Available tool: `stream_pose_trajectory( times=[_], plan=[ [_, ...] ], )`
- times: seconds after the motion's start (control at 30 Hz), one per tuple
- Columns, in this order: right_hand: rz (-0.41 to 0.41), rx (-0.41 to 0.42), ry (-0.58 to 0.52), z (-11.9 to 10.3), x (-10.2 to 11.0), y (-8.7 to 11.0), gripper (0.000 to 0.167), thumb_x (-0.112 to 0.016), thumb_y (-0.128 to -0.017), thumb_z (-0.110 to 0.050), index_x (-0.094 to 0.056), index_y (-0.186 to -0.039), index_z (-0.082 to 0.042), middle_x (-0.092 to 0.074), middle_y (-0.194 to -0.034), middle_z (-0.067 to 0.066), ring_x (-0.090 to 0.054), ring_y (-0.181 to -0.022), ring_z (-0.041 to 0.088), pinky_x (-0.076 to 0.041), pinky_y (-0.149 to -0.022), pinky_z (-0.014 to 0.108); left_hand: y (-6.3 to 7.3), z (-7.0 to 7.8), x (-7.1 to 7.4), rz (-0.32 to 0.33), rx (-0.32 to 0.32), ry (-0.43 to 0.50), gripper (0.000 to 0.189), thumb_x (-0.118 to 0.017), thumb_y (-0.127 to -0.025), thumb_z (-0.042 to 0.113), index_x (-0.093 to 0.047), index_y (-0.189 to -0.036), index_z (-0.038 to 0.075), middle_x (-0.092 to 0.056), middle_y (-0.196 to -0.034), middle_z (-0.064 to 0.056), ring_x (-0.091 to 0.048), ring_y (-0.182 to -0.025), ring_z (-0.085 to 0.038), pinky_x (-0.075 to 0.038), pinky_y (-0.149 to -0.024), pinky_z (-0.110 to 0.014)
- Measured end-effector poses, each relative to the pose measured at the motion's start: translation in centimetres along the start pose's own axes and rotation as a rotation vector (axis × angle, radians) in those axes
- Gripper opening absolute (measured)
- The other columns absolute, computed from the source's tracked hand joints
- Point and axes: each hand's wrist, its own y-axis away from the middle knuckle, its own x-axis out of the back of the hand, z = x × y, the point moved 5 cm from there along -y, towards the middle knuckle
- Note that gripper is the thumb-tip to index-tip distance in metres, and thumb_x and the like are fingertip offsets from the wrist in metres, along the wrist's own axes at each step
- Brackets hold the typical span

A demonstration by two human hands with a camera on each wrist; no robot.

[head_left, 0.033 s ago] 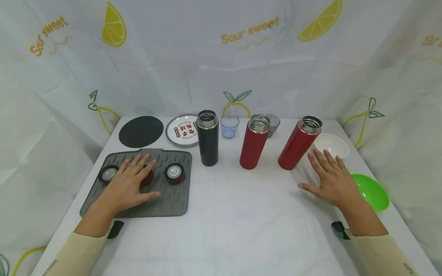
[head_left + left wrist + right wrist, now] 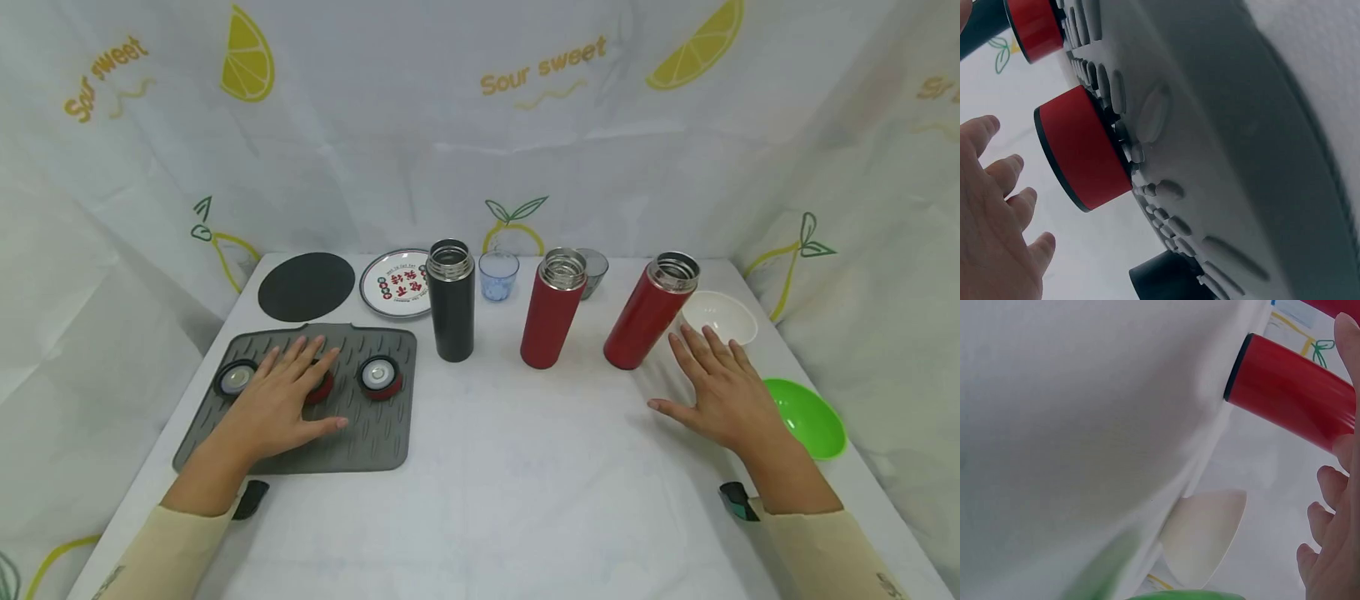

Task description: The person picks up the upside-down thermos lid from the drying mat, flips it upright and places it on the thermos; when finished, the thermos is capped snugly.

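Observation:
My left hand (image 2: 281, 408) is spread flat over a grey ridged drying mat (image 2: 367, 450), holding nothing. Three flask lids sit on the mat: a black one (image 2: 237, 377) at the left, a red one (image 2: 321, 387) partly hidden by my fingers, and another red one (image 2: 379, 377) at the right. In the left wrist view my fingers hover above the middle red lid (image 2: 1085, 150). My right hand (image 2: 723, 396), fingers straight and spread, holds nothing between a lidless red flask (image 2: 648, 321) and a green bowl (image 2: 810, 421). A white bowl (image 2: 720, 315) lies beyond its fingertips.
A lidless black flask (image 2: 452, 308) and a second lidless red flask (image 2: 551, 325) stand mid-table. Behind them are a blue-tinted glass (image 2: 498, 279) and a grey glass (image 2: 595, 271). A patterned plate (image 2: 397, 283) and a round black mat (image 2: 306, 286) lie at the back left.

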Motion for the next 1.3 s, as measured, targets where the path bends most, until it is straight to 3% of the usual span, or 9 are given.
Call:
stream_pose_trajectory(
  times=[0.23, 0.37, 0.43, 0.53, 0.7, 0.87, 1.0, 1.13, 1.3],
  plan=[
    [0.010, 0.000, -0.007, 0.0, -0.2, 0.1, 0.113, -0.068, -0.078, -0.063, -0.007, -0.157, -0.011, -0.004, -0.161, 0.016, 0.014, -0.145, 0.032, 0.018, -0.110, 0.046, 0.1, -0.3, 0.0, 0.020, -0.005, 0.012, 0.103, -0.058, -0.078, 0.076, -0.028, -0.154, 0.013, -0.022, -0.157, -0.018, -0.018, -0.143, -0.041, -0.002, -0.115, -0.054],
    [0.132, 0.040, -0.034, -0.4, 0.4, 0.2, 0.103, -0.069, -0.078, -0.062, -0.027, -0.153, -0.006, -0.024, -0.156, 0.019, -0.004, -0.146, 0.034, 0.004, -0.115, 0.047, 0.2, -2.1, 1.1, 0.057, 0.033, 0.093, 0.103, -0.068, -0.076, 0.069, -0.029, -0.154, 0.012, -0.023, -0.157, -0.019, -0.022, -0.141, -0.043, -0.013, -0.112, -0.059],
    [0.252, 0.084, -0.073, -0.9, 0.8, 0.3, 0.091, -0.060, -0.082, -0.068, -0.045, -0.144, -0.003, -0.044, -0.145, 0.019, -0.025, -0.141, 0.037, -0.017, -0.114, 0.052, 0.6, -3.8, 1.8, 0.069, 0.080, 0.152, 0.104, -0.074, -0.074, 0.062, -0.031, -0.152, 0.008, -0.026, -0.155, -0.021, -0.027, -0.137, -0.045, -0.022, -0.107, -0.063],
    [0.413, 0.154, -0.173, -2.1, 1.3, 0.2, 0.077, -0.053, -0.086, -0.069, -0.065, -0.123, -0.002, -0.064, -0.119, 0.017, -0.052, -0.118, 0.036, -0.046, -0.093, 0.055, 1.6, -6.7, 2.3, 0.034, 0.195, 0.247, 0.110, -0.081, -0.072, 0.055, -0.027, -0.152, 0.003, -0.029, -0.151, -0.026, -0.030, -0.132, -0.050, -0.028, -0.098, -0.069],
    [0.437, 0.191, -0.380, -4.4, 1.3, -0.8, 0.045, -0.081, -0.077, -0.034, -0.071, -0.111, -0.007, -0.070, -0.105, 0.008, -0.062, -0.102, 0.029, -0.054, -0.078, 0.050, 3.3, -10.4, 1.2, -0.042, 0.361, 0.371, 0.115, -0.086, -0.070, 0.043, -0.021, -0.149, -0.007, -0.029, -0.143, -0.037, -0.030, -0.126, -0.055, -0.029, -0.094, -0.072],
    [0.390, 0.230, -0.507, -6.9, 1.4, -2.3, 0.040, -0.085, -0.073, -0.021, -0.072, -0.108, -0.009, -0.071, -0.103, 0.005, -0.064, -0.101, 0.027, -0.054, -0.080, 0.050, 3.6, -11.8, 0.1, -0.065, 0.424, 0.386, 0.104, -0.086, -0.072, 0.030, -0.025, -0.139, -0.021, -0.034, -0.129, -0.044, -0.035, -0.117, -0.058, -0.032, -0.091, -0.071],
    [0.400, 0.296, -0.546, -8.5, 1.5, -3.0, 0.036, -0.085, -0.073, -0.020, -0.073, -0.105, -0.009, -0.071, -0.100, 0.004, -0.065, -0.096, 0.024, -0.055, -0.078, 0.047, 3.6, -11.9, -0.2, -0.083, 0.460, 0.376, 0.094, -0.084, -0.073, 0.027, -0.031, -0.133, -0.023, -0.038, -0.124, -0.044, -0.039, -0.113, -0.058, -0.035, -0.089, -0.069],
    [0.382, 0.320, -0.587, -9.6, 1.5, -3.4, 0.035, -0.084, -0.074, -0.020, -0.073, -0.105, -0.009, -0.071, -0.099, 0.002, -0.066, -0.095, 0.023, -0.056, -0.077, 0.046, 3.1, -10.8, 1.0, 0.006, 0.438, 0.384, 0.086, -0.085, -0.073, 0.025, -0.038, -0.131, -0.018, -0.043, -0.121, -0.038, -0.043, -0.109, -0.053, -0.038, -0.086, -0.066],
    [0.275, 0.245, -0.706, -11.2, 1.4, -4.0, 0.035, -0.079, -0.081, -0.024, -0.070, -0.113, -0.012, -0.070, -0.107, -0.001, -0.064, -0.100, 0.020, -0.055, -0.080, 0.046, -0.3, -5.4, 3.8, 0.182, 0.253, 0.427, 0.072, -0.086, -0.071, 0.013, -0.046, -0.127, -0.008, -0.047, -0.118, -0.024, -0.047, -0.105, -0.039, -0.040, -0.084, -0.057]
  ],
)
